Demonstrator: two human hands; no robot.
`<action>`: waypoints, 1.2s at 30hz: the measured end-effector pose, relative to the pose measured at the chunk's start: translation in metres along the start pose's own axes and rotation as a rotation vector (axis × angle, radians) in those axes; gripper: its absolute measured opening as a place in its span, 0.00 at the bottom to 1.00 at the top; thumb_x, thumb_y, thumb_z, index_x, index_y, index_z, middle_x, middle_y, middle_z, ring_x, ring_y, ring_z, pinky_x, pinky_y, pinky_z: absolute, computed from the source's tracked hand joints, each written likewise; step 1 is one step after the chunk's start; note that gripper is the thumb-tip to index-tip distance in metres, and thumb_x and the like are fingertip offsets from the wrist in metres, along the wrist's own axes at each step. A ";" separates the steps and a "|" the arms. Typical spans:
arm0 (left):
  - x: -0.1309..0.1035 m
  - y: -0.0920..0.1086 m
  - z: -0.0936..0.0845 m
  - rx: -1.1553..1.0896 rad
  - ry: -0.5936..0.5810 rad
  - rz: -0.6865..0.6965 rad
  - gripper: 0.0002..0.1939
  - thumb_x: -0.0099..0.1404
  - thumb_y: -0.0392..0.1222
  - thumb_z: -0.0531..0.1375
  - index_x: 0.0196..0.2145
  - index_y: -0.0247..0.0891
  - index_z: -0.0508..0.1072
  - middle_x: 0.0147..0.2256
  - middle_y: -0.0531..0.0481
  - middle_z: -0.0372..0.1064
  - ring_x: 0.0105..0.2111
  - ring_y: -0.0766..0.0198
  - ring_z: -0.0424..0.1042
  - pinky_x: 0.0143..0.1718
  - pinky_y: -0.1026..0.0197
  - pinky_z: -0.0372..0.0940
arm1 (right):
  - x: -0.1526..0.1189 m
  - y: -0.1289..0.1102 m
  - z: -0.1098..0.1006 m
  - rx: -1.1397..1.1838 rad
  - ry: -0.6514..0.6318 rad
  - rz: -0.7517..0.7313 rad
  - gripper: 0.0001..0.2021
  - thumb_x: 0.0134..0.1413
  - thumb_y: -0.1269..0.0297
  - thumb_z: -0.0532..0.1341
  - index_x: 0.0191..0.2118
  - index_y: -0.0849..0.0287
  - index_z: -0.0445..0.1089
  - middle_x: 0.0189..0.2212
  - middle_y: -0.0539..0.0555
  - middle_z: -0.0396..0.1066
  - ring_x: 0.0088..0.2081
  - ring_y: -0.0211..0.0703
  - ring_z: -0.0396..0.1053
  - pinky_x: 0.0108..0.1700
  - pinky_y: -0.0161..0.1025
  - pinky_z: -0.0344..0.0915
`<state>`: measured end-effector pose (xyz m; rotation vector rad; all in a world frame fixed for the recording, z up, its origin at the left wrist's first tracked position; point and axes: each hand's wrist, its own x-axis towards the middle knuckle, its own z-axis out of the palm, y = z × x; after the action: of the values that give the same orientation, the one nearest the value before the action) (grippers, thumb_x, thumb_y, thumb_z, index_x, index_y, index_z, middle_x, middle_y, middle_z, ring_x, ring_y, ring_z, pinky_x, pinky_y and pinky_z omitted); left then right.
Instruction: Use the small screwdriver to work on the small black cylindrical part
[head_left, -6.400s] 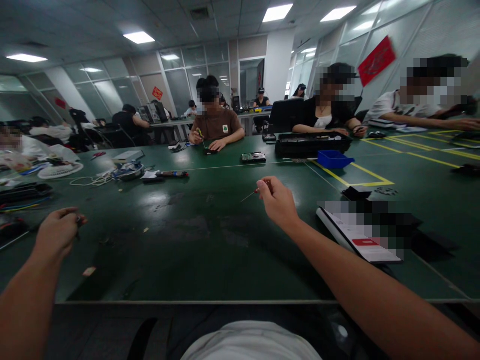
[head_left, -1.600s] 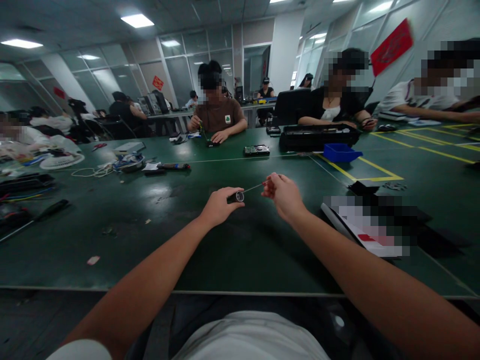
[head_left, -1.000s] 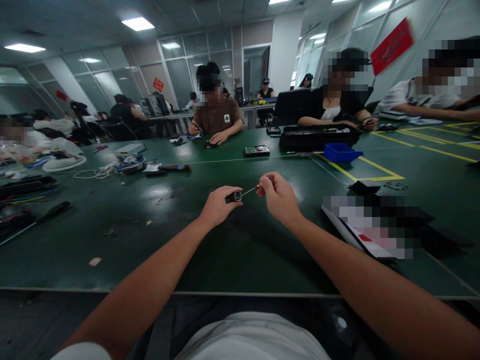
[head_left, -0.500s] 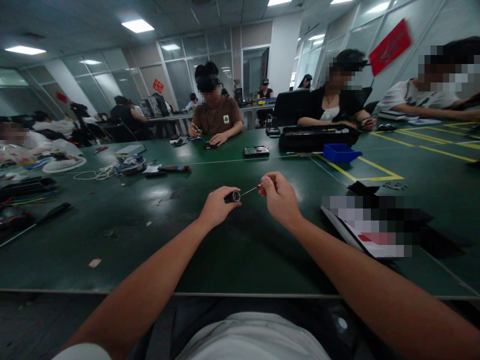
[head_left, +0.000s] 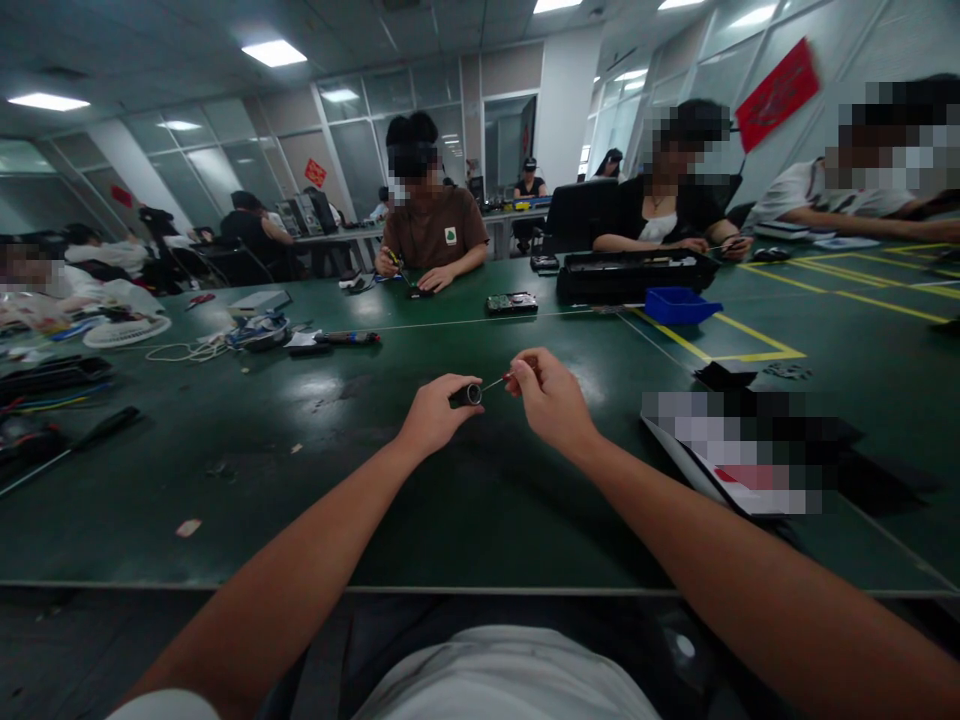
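The left hand (head_left: 435, 412) pinches a dark cylinder (head_left: 472, 395); right of it, the right hand (head_left: 551, 397), fingers curled shut, points a screwdriver (head_left: 495, 383) toward its rim.

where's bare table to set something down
Green tabletop looks bare between the forearms, from the left hand and right hand down to the near edge; a narrower strip lies between the hands and hard drive. Crowded: left, around the cable bundle; right, around the white booklet.
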<state>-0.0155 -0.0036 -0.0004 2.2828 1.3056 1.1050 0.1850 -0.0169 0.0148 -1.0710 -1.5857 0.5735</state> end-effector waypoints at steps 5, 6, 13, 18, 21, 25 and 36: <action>0.000 -0.001 0.001 0.022 -0.004 -0.028 0.22 0.57 0.36 0.71 0.50 0.40 0.78 0.47 0.45 0.77 0.48 0.56 0.74 0.54 0.53 0.65 | 0.000 -0.003 -0.003 -0.041 0.038 0.006 0.11 0.67 0.55 0.52 0.39 0.54 0.65 0.28 0.51 0.74 0.32 0.46 0.72 0.38 0.44 0.64; 0.000 -0.001 0.001 0.025 -0.008 -0.032 0.22 0.57 0.36 0.71 0.50 0.40 0.78 0.47 0.45 0.77 0.48 0.56 0.74 0.53 0.54 0.65 | 0.000 -0.004 -0.004 -0.059 0.052 -0.003 0.11 0.67 0.55 0.52 0.38 0.54 0.65 0.28 0.52 0.73 0.32 0.46 0.72 0.38 0.44 0.63; 0.000 -0.001 0.002 0.028 -0.053 -0.042 0.22 0.57 0.37 0.71 0.50 0.40 0.78 0.47 0.46 0.77 0.47 0.56 0.74 0.52 0.54 0.66 | -0.001 -0.009 -0.009 -0.065 0.086 -0.087 0.10 0.68 0.56 0.51 0.40 0.54 0.64 0.28 0.51 0.72 0.31 0.45 0.70 0.36 0.42 0.62; 0.000 -0.001 0.002 0.041 -0.082 -0.048 0.22 0.57 0.38 0.71 0.51 0.40 0.78 0.48 0.46 0.76 0.48 0.56 0.74 0.52 0.54 0.66 | -0.001 -0.010 -0.010 -0.133 0.032 -0.095 0.11 0.67 0.56 0.51 0.39 0.55 0.65 0.27 0.51 0.71 0.29 0.45 0.70 0.35 0.42 0.60; 0.000 -0.002 0.002 0.037 -0.085 -0.062 0.22 0.58 0.38 0.71 0.51 0.40 0.78 0.48 0.45 0.76 0.48 0.55 0.74 0.53 0.53 0.65 | 0.001 -0.012 -0.011 -0.170 0.047 -0.085 0.11 0.67 0.56 0.51 0.38 0.55 0.65 0.27 0.52 0.71 0.29 0.45 0.69 0.34 0.42 0.59; 0.000 -0.003 0.002 0.024 -0.101 -0.095 0.23 0.57 0.40 0.71 0.52 0.41 0.78 0.49 0.44 0.76 0.49 0.52 0.74 0.54 0.52 0.65 | 0.002 -0.012 -0.013 -0.217 0.068 -0.066 0.11 0.66 0.56 0.51 0.37 0.55 0.64 0.28 0.54 0.72 0.30 0.46 0.70 0.34 0.43 0.59; 0.006 -0.006 0.002 -0.383 0.028 -0.272 0.21 0.61 0.40 0.66 0.52 0.37 0.74 0.44 0.43 0.76 0.43 0.57 0.74 0.49 0.54 0.66 | 0.005 -0.008 -0.015 -0.236 0.132 -0.046 0.10 0.66 0.56 0.51 0.38 0.54 0.65 0.29 0.54 0.74 0.32 0.48 0.71 0.36 0.44 0.59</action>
<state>-0.0162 0.0052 -0.0023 1.7648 1.2425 1.1744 0.1960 -0.0188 0.0280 -1.2188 -1.5840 0.2827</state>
